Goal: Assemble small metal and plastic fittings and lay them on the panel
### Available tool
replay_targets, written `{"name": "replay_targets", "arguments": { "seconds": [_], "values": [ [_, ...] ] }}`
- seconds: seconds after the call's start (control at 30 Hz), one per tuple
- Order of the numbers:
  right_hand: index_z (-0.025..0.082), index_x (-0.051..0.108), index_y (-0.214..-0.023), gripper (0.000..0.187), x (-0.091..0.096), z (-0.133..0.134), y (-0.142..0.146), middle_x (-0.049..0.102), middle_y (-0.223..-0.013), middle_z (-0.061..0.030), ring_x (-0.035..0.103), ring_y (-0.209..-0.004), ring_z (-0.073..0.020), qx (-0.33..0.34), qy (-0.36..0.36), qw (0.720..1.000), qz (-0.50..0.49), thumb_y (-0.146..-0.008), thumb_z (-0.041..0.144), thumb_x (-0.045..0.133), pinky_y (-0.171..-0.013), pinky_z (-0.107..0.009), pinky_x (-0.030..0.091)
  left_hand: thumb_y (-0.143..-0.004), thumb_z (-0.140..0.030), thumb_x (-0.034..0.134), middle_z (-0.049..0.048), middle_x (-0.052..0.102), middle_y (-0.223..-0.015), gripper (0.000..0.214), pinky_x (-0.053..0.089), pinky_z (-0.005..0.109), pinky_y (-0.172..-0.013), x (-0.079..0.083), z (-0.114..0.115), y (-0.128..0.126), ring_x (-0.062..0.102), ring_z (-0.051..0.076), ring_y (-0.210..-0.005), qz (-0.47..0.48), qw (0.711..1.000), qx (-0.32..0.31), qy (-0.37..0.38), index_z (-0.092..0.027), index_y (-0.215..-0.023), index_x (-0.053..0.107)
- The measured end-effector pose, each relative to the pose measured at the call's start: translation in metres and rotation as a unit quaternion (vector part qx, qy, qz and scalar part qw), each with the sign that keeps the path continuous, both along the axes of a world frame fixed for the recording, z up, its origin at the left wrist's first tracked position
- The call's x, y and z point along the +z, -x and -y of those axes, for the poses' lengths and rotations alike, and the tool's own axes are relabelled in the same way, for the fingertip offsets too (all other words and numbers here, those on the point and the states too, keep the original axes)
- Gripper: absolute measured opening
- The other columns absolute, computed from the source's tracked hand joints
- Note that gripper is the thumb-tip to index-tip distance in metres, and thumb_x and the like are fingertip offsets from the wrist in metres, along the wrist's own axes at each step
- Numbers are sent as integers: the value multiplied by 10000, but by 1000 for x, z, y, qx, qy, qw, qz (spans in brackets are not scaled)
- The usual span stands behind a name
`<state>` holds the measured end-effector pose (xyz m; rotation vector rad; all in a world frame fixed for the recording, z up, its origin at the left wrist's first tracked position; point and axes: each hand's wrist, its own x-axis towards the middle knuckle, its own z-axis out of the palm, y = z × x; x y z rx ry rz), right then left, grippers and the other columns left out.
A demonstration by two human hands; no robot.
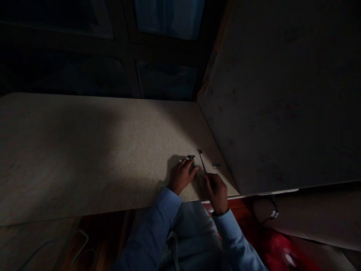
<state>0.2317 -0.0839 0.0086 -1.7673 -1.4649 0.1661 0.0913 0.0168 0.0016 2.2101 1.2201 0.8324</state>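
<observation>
Near the front edge of the table, my left hand [182, 176] has its thumb and fingers closed around a dark razor [191, 156]. The razor's head points away from me, and part of its handle is hidden by the fingers. Just to the right, my right hand [217, 191] grips a toothbrush [203, 161] by its lower handle, its dark bristled head pointing forward. A small dark, partly clear object [216, 165] lies farther right, apart from both hands; its kind is hard to make out in the dim light.
The pale patterned tabletop [135, 139] stretches to the left. A dark wall with faint flowers [282, 105] borders it on the right, and a window frame [129, 75] at the back. A pale cable [81, 235] hangs at lower left; a red item [284, 248] lies at lower right.
</observation>
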Motion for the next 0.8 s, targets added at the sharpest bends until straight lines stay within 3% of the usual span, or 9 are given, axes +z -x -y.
{"name": "replay_targets", "arguments": {
  "seconds": [0.17,0.27,0.33,0.4,0.53,0.63,0.8],
  "values": [
    [191,583,-722,417,6,-1,53,592,-694,-42,553,-641,-160,147,36,987,-56,-1019,420,401,-612,-264,395,-937,-288,528,72,722,-1018,236,544,293,-775,-6,1,19,675,167,-857,162,983,67,61,-199,-1099,675],
    [195,552,-691,438,5,-17,77,553,-653,-18,507,-607,-148,204,52,974,-78,-1018,426,373,-592,-263,353,-895,-307,529,65,731,-910,220,541,287,-710,-11,0,49,669,161,-756,221,962,123,100,-180,-994,679],
    [194,517,-646,448,2,-32,88,506,-614,3,478,-583,-136,235,67,965,-100,-1004,437,397,-581,-259,325,-858,-313,534,62,733,-874,196,543,295,-743,-12,-3,78,681,174,-796,236,955,152,99,-183,-914,669],
    [192,494,-614,466,-3,-48,93,455,-580,21,457,-568,-127,247,81,956,-134,-988,461,424,-572,-254,306,-831,-340,544,63,732,-862,211,540,304,-753,-14,-6,108,680,183,-799,236,950,180,95,-180,-901,663],
    [185,500,-606,494,-11,-64,94,434,-569,31,422,-555,-116,205,84,947,-233,-974,510,446,-547,-240,304,-781,-407,568,60,713,-802,275,533,300,-713,-17,-13,153,667,189,-748,249,932,241,111,-169,-877,667],
    [183,494,-610,492,-14,-62,93,423,-571,35,409,-556,-113,199,76,942,-259,-970,517,465,-537,-236,306,-766,-428,570,60,706,-787,293,535,294,-691,-18,-13,162,665,191,-741,271,923,250,116,-168,-857,670],
    [190,436,-595,486,-19,-55,92,383,-582,36,380,-567,-115,217,60,948,-227,-976,491,469,-536,-244,287,-769,-405,564,69,735,-817,263,545,322,-744,-16,-10,154,685,210,-784,267,928,240,99,-177,-830,680]
  ]
}}
